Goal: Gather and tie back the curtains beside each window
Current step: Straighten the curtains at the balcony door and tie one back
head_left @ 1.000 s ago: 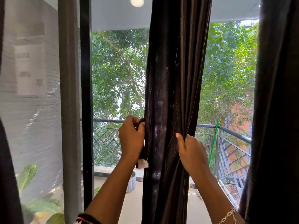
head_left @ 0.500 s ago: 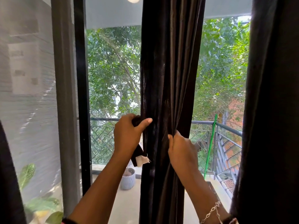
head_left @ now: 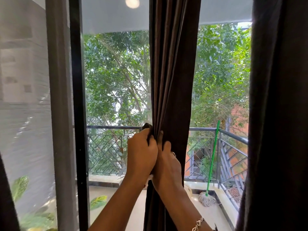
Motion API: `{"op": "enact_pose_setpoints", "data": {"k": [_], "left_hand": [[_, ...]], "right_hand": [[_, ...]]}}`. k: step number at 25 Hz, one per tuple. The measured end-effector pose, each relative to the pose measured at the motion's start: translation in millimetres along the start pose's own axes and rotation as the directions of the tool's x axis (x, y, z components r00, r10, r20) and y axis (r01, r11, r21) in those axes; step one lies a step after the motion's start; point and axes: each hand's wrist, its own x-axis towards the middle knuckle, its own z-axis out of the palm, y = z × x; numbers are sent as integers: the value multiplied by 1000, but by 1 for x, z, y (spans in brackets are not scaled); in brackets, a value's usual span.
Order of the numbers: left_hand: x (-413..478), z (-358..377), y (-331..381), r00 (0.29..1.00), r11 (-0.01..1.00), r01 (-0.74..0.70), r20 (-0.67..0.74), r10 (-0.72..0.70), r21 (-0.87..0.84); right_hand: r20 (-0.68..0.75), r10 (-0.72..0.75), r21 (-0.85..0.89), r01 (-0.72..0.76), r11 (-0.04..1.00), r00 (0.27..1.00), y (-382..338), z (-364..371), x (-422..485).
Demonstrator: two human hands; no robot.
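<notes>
A dark brown curtain hangs bunched into a narrow column in front of the window glass, at the middle of the head view. My left hand and my right hand are pressed side by side at rail height, both gripping the gathered folds. A dark strip of fabric, seemingly a tie-back, sticks out above my left fingers. A small white tag peeks out below my left hand. A second dark curtain hangs along the right edge.
A black window frame post stands left of the curtain, with a grey pillar beside it. Outside lie a balcony with a metal railing, a green-handled mop leaning at the right, and trees beyond. Another dark curtain edge sits lower left.
My two hands have come together from either side of the curtain, squeezing the folds into a tighter bundle. The view has shifted slightly right, bringing the mop head into sight.
</notes>
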Motion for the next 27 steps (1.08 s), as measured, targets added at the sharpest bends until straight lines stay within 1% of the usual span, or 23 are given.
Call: {"op": "enact_pose_setpoints", "data": {"k": [2, 4, 7, 8, 9, 10, 11, 12, 14, 15, 16, 17, 18, 19, 20, 21, 22, 23, 24, 25, 27], "left_hand": [[-4, 1, 5, 1000, 999, -23, 11, 24, -40], [-7, 0, 8, 999, 998, -44, 25, 45, -43], [-3, 0, 8, 997, 988, -64, -25, 68, 143], [-1, 1, 7, 996, 982, -66, -50, 76, 177], [1, 1, 4, 995, 983, -65, -61, 76, 171], [3, 2, 1, 996, 990, -59, -58, 67, 128], [4, 2, -3, 997, 997, -50, -48, 53, 64], [6, 2, -7, 999, 999, -35, -34, 35, -9], [9, -1, -14, 1000, 982, 17, 26, -13, -189], [11, -2, -16, 996, 953, 62, 81, -40, -296], [12, -3, -17, 987, 912, 119, 147, -65, -393], [13, -4, -17, 974, 868, 174, 211, -83, -464], [14, -6, -18, 960, 830, 223, 261, -97, -511], [15, -7, -19, 947, 794, 266, 302, -110, -547], [16, -9, -20, 933, 756, 307, 340, -119, -578], [17, -10, -21, 919, 720, 343, 375, -123, -604], [18, -12, -22, 905, 689, 372, 407, -122, -622], [18, -13, -22, 894, 668, 394, 432, -119, -631], [19, -14, -23, 885, 656, 409, 452, -115, -634], [20, -15, -24, 878, 651, 418, 466, -111, -633], [20, -16, -26, 879, 656, 417, 463, -114, -629]], "right_hand": [[38, 23, 31, -25, 999, 999, -2, -2, 0], [48, 4, 11, -4, 1000, 999, -4, -4, -1], [36, -19, 78, 16, 997, 999, -1, -5, -2], [35, -45, 51, 43, 998, 998, 1, -6, -3], [29, -78, 3, 78, 997, 997, 4, -6, -4], [12, -114, -30, 114, 993, 993, 8, -6, -5], [-45, -149, 2, 149, 989, 988, 12, -6, -6], [-118, -166, 96, 177, 979, 979, 17, -7, -6], [-316, -99, 345, 212, 914, 944, 27, -10, -1], [-402, -56, 400, 230, 887, 914, 34, -11, 6], [-449, -17, 430, 233, 872, 893, 43, -12, 14], [-455, 32, 476, 213, 854, 890, 51, -13, 24], [-415, 90, 554, 173, 814, 905, 57, -14, 34], [-322, 140, 677, 125, 726, 936, 64, -15, 44], [-189, 159, 818, 66, 571, 969, 69, -16, 52], [-42, 138, 924, -14, 382, 989, 73, -16, 60], [99, 89, 969, -116, 217, 991, 76, -16, 65], [212, 36, 970, -215, 114, 977, 79, -16, 70], [288, -6, 956, -287, 62, 958, 81, -14, 74], [340, -27, 940, -339, 37, 940, 81, -11, 76], [360, -17, 933, -360, 26, 933, 81, -6, 78]]}}
